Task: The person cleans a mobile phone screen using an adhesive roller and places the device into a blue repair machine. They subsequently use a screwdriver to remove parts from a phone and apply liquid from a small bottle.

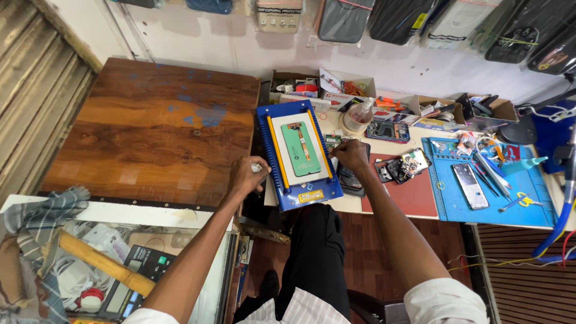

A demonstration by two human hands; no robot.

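While the left hand (247, 175) is pinching a small pale object with closed fingers at centre frame, the right hand (351, 154) is bracing the blue rectangular heating plate (298, 157) holding a green-backed phone screen (302, 149); steady, even pressure seems wise.

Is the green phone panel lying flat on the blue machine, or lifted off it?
Flat. The green phone panel lies face-down on the blue machine's white bed, between the yellow rails; neither hand lifts it.
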